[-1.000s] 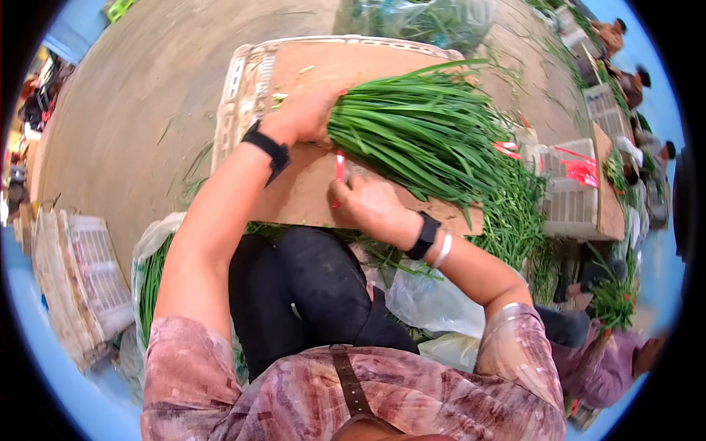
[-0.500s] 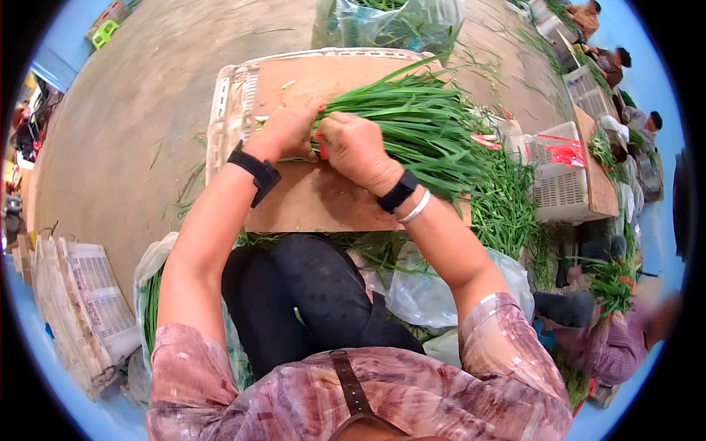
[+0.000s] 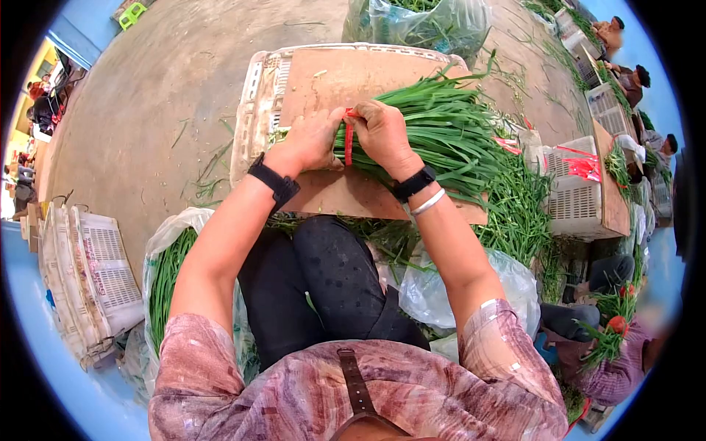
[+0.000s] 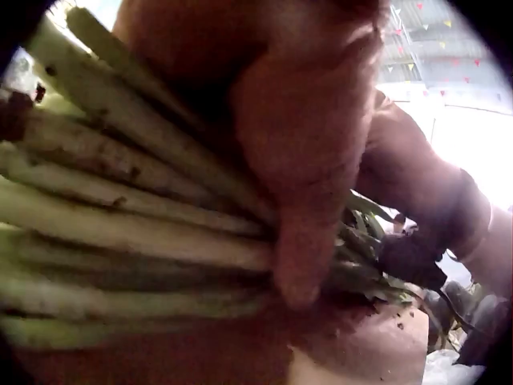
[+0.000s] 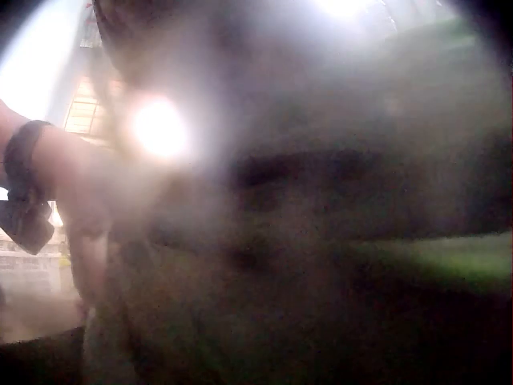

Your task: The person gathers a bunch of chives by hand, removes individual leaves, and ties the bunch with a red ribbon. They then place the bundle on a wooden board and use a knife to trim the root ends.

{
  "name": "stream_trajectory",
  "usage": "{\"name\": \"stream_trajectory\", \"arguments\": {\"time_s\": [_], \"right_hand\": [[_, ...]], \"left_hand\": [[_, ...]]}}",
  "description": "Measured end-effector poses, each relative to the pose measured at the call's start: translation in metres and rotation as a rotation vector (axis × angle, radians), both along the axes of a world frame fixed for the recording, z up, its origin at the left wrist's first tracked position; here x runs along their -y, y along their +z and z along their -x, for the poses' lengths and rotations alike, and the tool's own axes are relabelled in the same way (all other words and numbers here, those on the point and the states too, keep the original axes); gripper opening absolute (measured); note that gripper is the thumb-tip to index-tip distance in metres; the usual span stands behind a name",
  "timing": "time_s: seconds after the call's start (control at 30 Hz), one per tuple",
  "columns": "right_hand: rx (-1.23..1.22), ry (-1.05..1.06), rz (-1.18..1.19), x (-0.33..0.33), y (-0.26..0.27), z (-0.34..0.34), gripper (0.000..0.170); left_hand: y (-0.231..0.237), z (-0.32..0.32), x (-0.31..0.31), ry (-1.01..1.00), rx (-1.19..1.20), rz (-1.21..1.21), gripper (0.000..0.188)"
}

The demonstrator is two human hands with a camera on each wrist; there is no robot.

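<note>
A bundle of long green leafy stalks (image 3: 434, 121) lies on a brown board (image 3: 331, 70), leaves toward the right. My left hand (image 3: 312, 140) grips the bundle near its pale stem end; in the left wrist view its thumb lies across the pale stems (image 4: 136, 216). A red band (image 3: 348, 143) runs over the bundle between the two hands. Curled fingers of my right hand (image 3: 384, 136) pinch the red band at the top of the bundle, close beside the left hand. The right wrist view is mostly dark and blurred.
The board rests on a white crate (image 3: 254, 110). Loose greens (image 3: 515, 213) lie to its right, beside another crate (image 3: 573, 198). Bags of greens (image 3: 173, 272) stand at the left and beyond the board. Stacked crates (image 3: 103, 272) are far left; several people sit at the right.
My right hand has moved from below the bundle up onto it, beside the left hand, bringing the red band round the stalks. The left hand has kept its grip.
</note>
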State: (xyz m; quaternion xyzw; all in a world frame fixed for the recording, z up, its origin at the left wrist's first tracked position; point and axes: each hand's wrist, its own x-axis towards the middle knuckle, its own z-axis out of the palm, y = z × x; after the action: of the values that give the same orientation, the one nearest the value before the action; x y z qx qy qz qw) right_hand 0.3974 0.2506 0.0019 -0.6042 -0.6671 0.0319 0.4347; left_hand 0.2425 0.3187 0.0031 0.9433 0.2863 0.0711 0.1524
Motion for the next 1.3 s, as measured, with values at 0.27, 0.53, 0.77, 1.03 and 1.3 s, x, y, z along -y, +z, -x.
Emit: {"name": "stream_trajectory", "arguments": {"time_s": [0.27,0.53,0.77,1.03,1.3], "right_hand": [[-0.006,-0.007,0.232,-0.016,0.000,-0.002,0.015],[0.198,-0.025,0.037,0.021,0.039,0.022,0.008],[0.031,-0.123,-0.045,0.022,0.028,0.039,0.010],[-0.183,-0.132,-0.065,-0.009,-0.012,0.021,0.010],[-0.450,-0.055,-0.021,-0.017,-0.032,0.012,0.009]], "left_hand": [[0.014,-0.003,0.005,0.053,-0.117,-0.003,0.074],[0.011,0.004,0.019,0.082,0.079,-0.116,0.051],[-0.007,0.010,0.035,0.112,0.060,-0.245,0.056],[-0.009,0.013,0.027,0.123,0.108,-0.101,0.053],[-0.031,0.011,-0.011,-0.003,0.405,0.273,0.030]]}}
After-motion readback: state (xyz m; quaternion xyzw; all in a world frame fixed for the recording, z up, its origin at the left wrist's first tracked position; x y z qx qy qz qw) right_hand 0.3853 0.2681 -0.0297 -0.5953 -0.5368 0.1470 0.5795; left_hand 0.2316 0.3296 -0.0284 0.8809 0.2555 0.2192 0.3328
